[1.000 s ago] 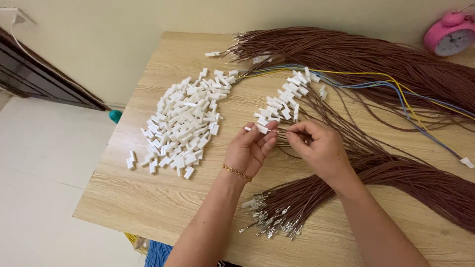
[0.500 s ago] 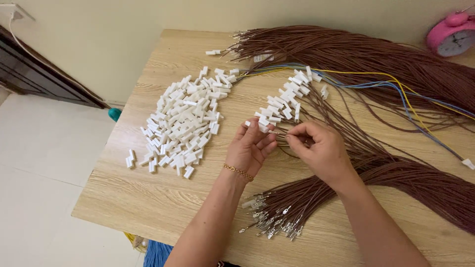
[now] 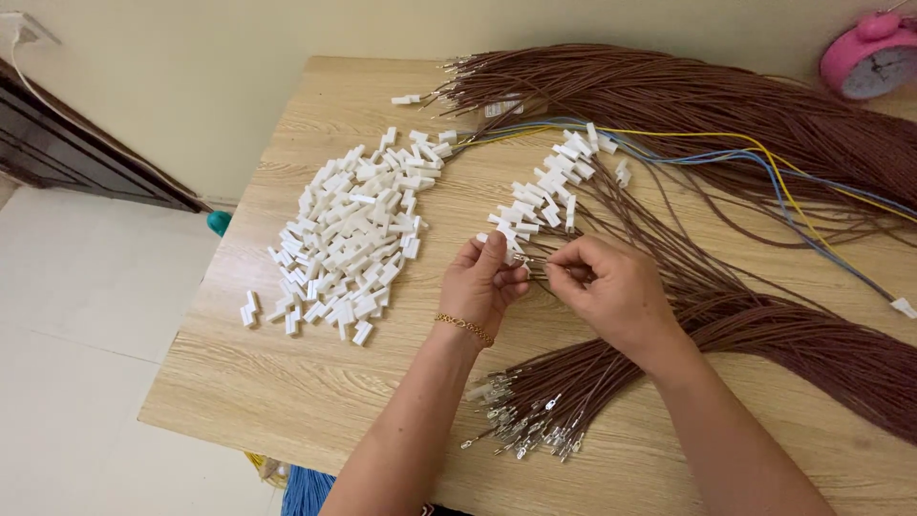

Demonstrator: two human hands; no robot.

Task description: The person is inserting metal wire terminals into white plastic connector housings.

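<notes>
The left hand (image 3: 484,287) and the right hand (image 3: 611,291) meet in the middle of the wooden counter (image 3: 287,401). The left fingers pinch a small white plug (image 3: 510,250). The right fingers pinch the thin end of a brown wire (image 3: 540,266) and hold it right at the plug. The 2 hands almost touch. A gold bracelet (image 3: 465,327) sits on the left wrist.

To the left of the hands lies a big pile of loose white plugs (image 3: 349,244). Just behind the hands is a row of white plugs already on wires (image 3: 546,186). A bunch of brown wires with shiny metal tips (image 3: 535,416) lies near the front edge, under the right arm. A very big bundle of brown wires (image 3: 726,105) spreads over the back and right side of the counter. A few yellow and blue wires (image 3: 764,162) run across it. A pink clock (image 3: 871,57) stands in the far right corner. Past the left edge of the counter is a pale floor (image 3: 76,315)
</notes>
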